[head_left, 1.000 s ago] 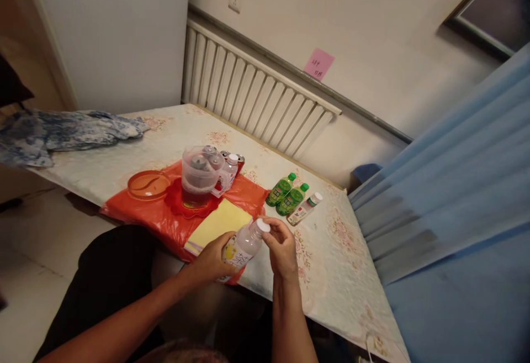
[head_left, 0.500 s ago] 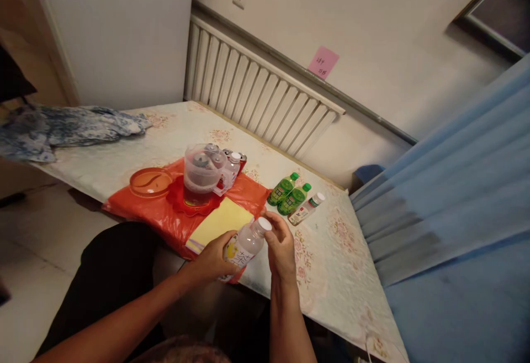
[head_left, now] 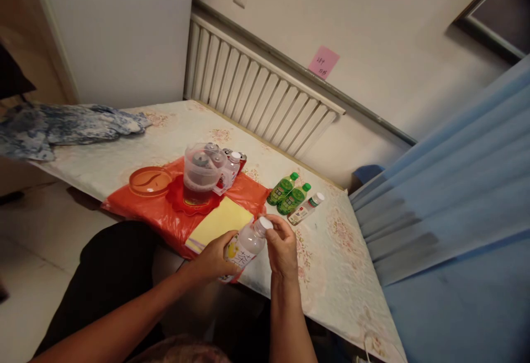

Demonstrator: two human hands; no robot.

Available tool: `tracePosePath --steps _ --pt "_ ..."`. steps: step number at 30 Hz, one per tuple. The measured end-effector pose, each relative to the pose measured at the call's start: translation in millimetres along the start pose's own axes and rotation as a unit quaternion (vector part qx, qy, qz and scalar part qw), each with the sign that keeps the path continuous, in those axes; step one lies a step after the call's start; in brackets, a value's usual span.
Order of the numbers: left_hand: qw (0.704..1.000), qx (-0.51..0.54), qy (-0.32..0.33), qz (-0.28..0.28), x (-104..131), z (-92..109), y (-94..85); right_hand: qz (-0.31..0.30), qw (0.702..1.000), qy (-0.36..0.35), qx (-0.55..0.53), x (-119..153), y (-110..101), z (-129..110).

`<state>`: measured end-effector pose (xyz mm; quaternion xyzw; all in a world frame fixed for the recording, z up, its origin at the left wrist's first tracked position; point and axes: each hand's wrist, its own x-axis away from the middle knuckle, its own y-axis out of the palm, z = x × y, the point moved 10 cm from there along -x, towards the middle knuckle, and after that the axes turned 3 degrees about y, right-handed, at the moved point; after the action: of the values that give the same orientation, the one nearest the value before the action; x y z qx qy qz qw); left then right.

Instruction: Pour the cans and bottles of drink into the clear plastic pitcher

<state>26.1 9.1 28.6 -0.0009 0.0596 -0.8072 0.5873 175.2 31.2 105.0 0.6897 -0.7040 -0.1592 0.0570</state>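
Bottle (head_left: 250, 241) tilted btwn both hands, L hand (head_left: 212, 261) wrapped round it, R hand (head_left: 284, 250) pinching its cap (head_left: 265, 222); too hard a squeeze w/ cap loose could prob. wet the yellow paper (head_left: 220, 220) beyond L.

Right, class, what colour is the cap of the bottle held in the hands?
The cap is white, showing best in the head view.

Your bottle (head_left: 248, 244) looks like clear, smooth plastic. The bag (head_left: 144, 211) is glossy, crinkled plastic; the sheets (head_left: 221, 220) look like matt paper.
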Motion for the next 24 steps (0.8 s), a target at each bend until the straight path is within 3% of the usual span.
tracePosePath --steps 16,24 --pt "0.998 0.05 -0.023 -0.029 1.2 -6.8 4.9 -0.052 0.996 0.038 -0.059 3.4 10.4 1.1" --pt "1.0 0.012 -0.011 -0.014 -3.2 -4.7 3.0 0.019 1.0 -0.001 -0.02 -1.6 -4.3 7.2"
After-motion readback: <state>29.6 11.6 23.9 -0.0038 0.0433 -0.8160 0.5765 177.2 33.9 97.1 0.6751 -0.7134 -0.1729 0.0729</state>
